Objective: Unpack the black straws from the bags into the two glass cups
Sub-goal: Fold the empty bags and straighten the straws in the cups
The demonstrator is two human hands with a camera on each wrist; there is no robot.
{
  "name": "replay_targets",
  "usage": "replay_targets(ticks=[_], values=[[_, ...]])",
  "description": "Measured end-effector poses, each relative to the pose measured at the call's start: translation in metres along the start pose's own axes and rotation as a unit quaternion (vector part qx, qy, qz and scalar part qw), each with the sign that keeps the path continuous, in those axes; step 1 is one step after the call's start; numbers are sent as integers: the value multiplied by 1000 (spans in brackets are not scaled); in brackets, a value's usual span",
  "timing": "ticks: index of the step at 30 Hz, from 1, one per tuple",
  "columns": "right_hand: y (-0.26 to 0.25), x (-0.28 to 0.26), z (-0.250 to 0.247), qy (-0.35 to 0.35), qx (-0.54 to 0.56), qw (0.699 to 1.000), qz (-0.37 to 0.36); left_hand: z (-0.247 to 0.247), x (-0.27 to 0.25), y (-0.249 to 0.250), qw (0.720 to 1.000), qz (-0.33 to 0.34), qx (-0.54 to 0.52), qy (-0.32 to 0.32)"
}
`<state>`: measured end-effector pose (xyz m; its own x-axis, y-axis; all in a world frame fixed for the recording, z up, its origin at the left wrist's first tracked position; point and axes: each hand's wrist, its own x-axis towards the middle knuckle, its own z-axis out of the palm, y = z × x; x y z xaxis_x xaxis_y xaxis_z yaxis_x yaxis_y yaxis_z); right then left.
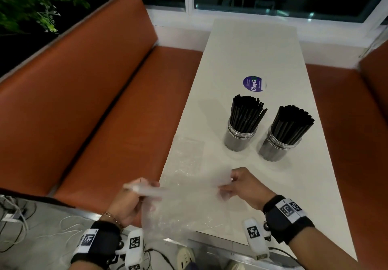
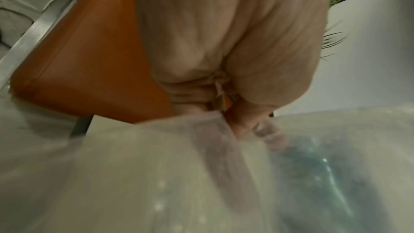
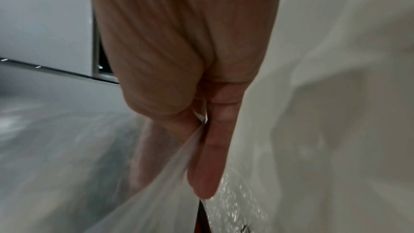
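Both hands hold one clear bag (image 1: 184, 202) stretched over the counter's (image 1: 252, 44) near edge, left hand (image 1: 128, 202) gripping one end, right hand (image 1: 245, 187) pinching the other, seemingly to flatten it empty. Black straws (image 1: 245, 114) already stand in both glass cups (image 1: 239, 139); another bag (image 1: 186, 154) lies flat beside. Left wrist view: curled fingers (image 2: 244, 120) clutch the film. Right wrist view: thumb and finger (image 3: 208, 157) pinch it.

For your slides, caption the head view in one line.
Both hands, left hand and right hand, hold an empty clear plastic bag; black straws fill two glass cups.
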<state>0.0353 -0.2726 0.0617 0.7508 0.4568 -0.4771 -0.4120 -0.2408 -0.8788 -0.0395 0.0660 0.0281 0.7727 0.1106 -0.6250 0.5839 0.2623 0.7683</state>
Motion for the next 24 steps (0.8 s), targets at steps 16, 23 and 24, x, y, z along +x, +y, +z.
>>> replay_targets(ticks=[16,23,24], values=[[-21,-1,-3,-36,73,986,148,3,-30,-43,998,-58,23,-18],[-38,58,19,75,-92,991,53,24,-41,-53,997,-35,12,64],[-41,67,20,74,-113,990,36,23,-41,-51,995,-29,15,90]])
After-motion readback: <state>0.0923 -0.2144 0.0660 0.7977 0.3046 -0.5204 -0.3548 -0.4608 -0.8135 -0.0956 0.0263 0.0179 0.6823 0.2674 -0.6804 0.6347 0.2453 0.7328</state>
